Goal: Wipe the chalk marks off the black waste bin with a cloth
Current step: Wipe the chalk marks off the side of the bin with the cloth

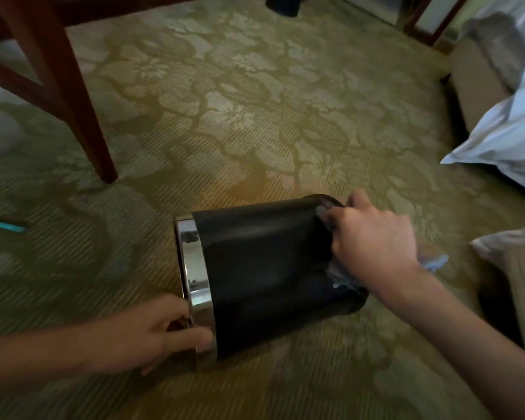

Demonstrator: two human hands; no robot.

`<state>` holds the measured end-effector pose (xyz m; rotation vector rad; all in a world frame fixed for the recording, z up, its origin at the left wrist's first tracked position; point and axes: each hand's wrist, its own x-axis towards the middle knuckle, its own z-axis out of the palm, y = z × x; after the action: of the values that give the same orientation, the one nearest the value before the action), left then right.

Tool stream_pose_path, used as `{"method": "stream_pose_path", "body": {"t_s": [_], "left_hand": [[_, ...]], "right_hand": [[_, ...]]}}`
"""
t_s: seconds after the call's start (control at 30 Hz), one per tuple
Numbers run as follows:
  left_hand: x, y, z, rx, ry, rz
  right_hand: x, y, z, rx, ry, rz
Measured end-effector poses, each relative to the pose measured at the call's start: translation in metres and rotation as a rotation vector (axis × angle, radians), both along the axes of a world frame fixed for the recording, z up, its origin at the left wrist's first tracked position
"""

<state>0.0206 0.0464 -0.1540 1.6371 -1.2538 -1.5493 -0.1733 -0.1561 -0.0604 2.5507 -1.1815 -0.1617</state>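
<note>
While the black waste bin [264, 268] lay on its side on patterned carpet [255, 116], two hands worked on it.
The left hand [152, 331] gripped the chrome rim [194, 268], likely to stop rolling; the right hand [373, 237] pressed a bunched cloth [343, 275] near the base. No chalk marks showed clearly.

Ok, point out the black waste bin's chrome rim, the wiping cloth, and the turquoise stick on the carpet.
chrome rim [194, 268], head view, its shiny band.
cloth [343, 278], head view, fold below right hand.
turquoise stick [8, 226], head view, its middle.

glossy bin [264, 268]; chrome rim [194, 286]
</note>
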Motion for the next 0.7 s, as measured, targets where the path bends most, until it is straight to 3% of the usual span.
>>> {"method": "stream_pose_path", "body": {"t_s": [0.1,0.3,0.37,0.53,0.6,0.7], "left_hand": [[0.004,-0.001,-0.001,0.02,0.076,0.005],[0.018,-0.003,-0.014,0.033,0.015,0.042],[0.022,-0.005,-0.016,0.009,0.002,0.024],[0.04,-0.019,-0.017,-0.06,0.066,-0.038],[0.045,-0.022,-0.02,-0.055,0.021,-0.043],[0.051,-0.024,-0.025,-0.055,-0.004,-0.061]], "right_hand": [[-0.009,-0.001,-0.006,-0.027,-0.006,-0.031],[0.007,0.07,-0.031,0.079,-0.147,0.369],[0.001,0.055,-0.027,0.043,-0.099,0.335],[-0.019,-0.012,-0.01,-0.015,-0.013,-0.009],[-0.01,-0.004,-0.012,-0.015,-0.035,0.036],[0.008,0.048,-0.028,0.146,-0.125,0.283]]}}
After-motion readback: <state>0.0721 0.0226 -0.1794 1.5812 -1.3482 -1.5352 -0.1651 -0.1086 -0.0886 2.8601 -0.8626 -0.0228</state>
